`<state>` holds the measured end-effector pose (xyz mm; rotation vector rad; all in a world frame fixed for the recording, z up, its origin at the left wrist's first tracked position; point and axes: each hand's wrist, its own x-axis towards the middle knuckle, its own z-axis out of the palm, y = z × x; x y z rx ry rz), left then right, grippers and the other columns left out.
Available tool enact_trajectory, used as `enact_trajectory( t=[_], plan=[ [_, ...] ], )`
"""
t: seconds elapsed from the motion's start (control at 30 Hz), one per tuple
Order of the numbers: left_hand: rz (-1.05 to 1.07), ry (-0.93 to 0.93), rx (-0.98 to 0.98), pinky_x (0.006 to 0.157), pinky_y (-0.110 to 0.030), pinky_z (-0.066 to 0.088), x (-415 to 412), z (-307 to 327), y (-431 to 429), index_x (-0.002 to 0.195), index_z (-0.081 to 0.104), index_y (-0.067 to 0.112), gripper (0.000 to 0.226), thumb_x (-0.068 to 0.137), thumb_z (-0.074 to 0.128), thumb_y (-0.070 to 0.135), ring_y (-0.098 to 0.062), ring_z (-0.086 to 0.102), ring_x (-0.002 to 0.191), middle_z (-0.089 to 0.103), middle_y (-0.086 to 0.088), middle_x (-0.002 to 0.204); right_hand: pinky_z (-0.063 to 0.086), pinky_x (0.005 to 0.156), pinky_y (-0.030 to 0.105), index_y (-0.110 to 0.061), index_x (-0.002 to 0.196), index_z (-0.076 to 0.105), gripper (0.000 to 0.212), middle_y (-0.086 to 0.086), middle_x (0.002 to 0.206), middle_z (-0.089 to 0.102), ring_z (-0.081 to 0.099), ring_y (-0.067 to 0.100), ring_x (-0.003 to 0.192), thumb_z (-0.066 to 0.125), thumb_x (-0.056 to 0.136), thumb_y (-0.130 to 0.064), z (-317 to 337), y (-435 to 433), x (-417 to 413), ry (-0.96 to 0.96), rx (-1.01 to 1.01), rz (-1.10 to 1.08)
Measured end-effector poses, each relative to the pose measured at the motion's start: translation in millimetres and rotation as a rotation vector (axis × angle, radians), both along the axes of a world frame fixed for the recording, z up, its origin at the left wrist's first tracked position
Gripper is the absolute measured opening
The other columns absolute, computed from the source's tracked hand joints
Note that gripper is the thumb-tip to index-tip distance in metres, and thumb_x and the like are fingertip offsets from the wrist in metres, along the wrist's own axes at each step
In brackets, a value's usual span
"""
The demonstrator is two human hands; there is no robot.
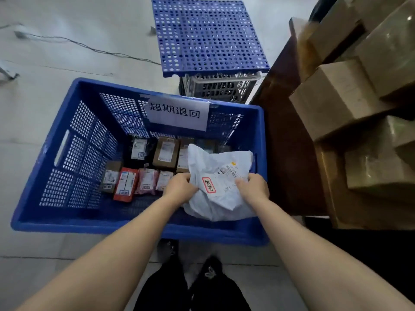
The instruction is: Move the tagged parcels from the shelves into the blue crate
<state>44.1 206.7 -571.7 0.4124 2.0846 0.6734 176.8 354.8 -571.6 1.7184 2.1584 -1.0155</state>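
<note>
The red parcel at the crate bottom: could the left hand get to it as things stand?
Probably yes, once freed: the red parcel lies uncovered in the blue crate, left of the left hand. But both hands now grip the white bag.

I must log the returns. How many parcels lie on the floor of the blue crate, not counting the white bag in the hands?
About 8: black parcel, two brown boxes, box, red one, pink bags, dark one. The white bag may hide more.
</note>
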Motion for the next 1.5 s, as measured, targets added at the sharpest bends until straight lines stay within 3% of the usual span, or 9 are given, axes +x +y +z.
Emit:
enact_trajectory(
  t=[0.2, 0.47, 0.6, 0.87, 1.03, 1.1, 1.23, 1.37, 1.5],
  plan=[
    [-0.045, -0.068, -0.134, 0.077, -0.029, 0.045, -7, -92, 24, 0.111, 0.066, 0.015, 0.025, 0.089, 0.054, 0.017, -0.028, 0.06, 0.105, 0.066, -0.008, 0.116, 0.045, 0.075, 0.032, -0.007, 0.103, 0.064, 0.024, 0.01, 0.114, 0.058, 0.059, 0.031, 0.097, 0.052, 0.09, -0.023, -95, 17, -7, -0.114, -0.078, -0.021],
    [-0.082, -0.169, -0.228, 0.074, -0.033, 0.047, 11, -226, 42, 0.102, 0.066, 0.007, 0.021, 0.093, 0.048, 0.013, -0.028, 0.061, 0.095, 0.067, -0.01, 0.105, 0.039, 0.06, 0.027, -0.017, 0.073, 0.052, 0.018, 0.011, 0.109, 0.061, 0.054, 0.025, 0.08, 0.047, 0.09, -0.019, -229, 30, 2, -0.24, -0.158, -0.033],
    [-0.114, -0.188, -0.261, 0.067, -0.029, 0.042, 19, -287, 46, 0.089, 0.06, 0.01, 0.016, 0.094, 0.045, 0.013, -0.027, 0.06, 0.089, 0.066, -0.01, 0.1, 0.044, 0.073, 0.032, -0.015, 0.089, 0.057, 0.011, 0.013, 0.113, 0.06, 0.059, 0.032, 0.095, 0.048, 0.09, -0.02, -291, 29, 9, -0.279, -0.163, -0.033],
    [-0.191, -0.106, -0.278, 0.07, -0.031, 0.038, 21, -393, 58, 0.097, 0.052, 0.012, 0.013, 0.09, 0.045, 0.003, -0.027, 0.051, 0.088, 0.051, -0.008, 0.091, 0.041, 0.079, 0.031, -0.004, 0.11, 0.063, 0.026, 0.017, 0.121, 0.053, 0.056, 0.036, 0.105, 0.049, 0.095, -0.019, -403, 30, 11, -0.257, -0.078, -0.095],
    [-0.091, -0.091, -0.233, 0.059, -0.029, 0.035, 27, -458, 67, 0.091, 0.05, 0.011, 0.016, 0.089, 0.04, -0.002, -0.029, 0.055, 0.087, 0.058, -0.009, 0.089, 0.042, 0.081, 0.032, -0.007, 0.089, 0.063, 0.019, 0.018, 0.117, 0.055, 0.057, 0.033, 0.1, 0.047, 0.096, -0.014, -463, 39, 10, -0.1, -0.041, -0.216],
    [-0.143, -0.111, -0.234, 0.075, -0.034, 0.042, 32, -477, 66, 0.119, 0.048, 0.009, 0.03, 0.091, 0.043, -0.001, -0.033, 0.056, 0.105, 0.057, -0.015, 0.118, 0.043, 0.078, 0.029, -0.016, 0.089, 0.063, 0.022, 0.014, 0.117, 0.06, 0.057, 0.027, 0.097, 0.044, 0.094, -0.008, -483, 41, 15, -0.071, -0.102, -0.27],
    [-0.493, -0.143, -0.25, 0.114, -0.036, 0.025, 46, -504, 58, 0.147, 0.002, -0.009, 0.081, 0.087, 0.057, 0.003, -0.037, 0.024, 0.142, 0.015, -0.024, 0.154, 0.041, 0.095, 0.028, -0.016, 0.146, 0.034, 0.055, 0.009, 0.139, 0.05, 0.051, 0.028, 0.122, 0.043, 0.093, -0.003, -500, 32, 21, -0.162, -0.362, -0.155],
    [-0.716, -0.151, -0.332, 0.117, -0.034, 0.017, 49, -495, 56, 0.149, 0.005, -0.004, 0.075, 0.094, 0.053, 0.011, -0.033, 0.01, 0.147, 0.0, -0.019, 0.158, 0.043, 0.1, 0.03, -0.018, 0.141, 0.041, 0.05, 0.009, 0.139, 0.049, 0.049, 0.03, 0.121, 0.036, 0.093, -0.009, -493, 18, 21, -0.286, -0.492, 0.057],
    [-0.847, -0.075, -0.399, 0.116, -0.034, 0.022, 38, -471, 47, 0.151, 0.008, 0.001, 0.075, 0.093, 0.053, 0.013, -0.033, 0.019, 0.143, 0.012, -0.018, 0.156, 0.04, 0.106, 0.036, -0.02, 0.145, 0.036, 0.053, 0.006, 0.144, 0.041, 0.044, 0.03, 0.127, 0.042, 0.092, -0.014, -468, 18, 18, -0.369, -0.454, 0.212]
  ],
)
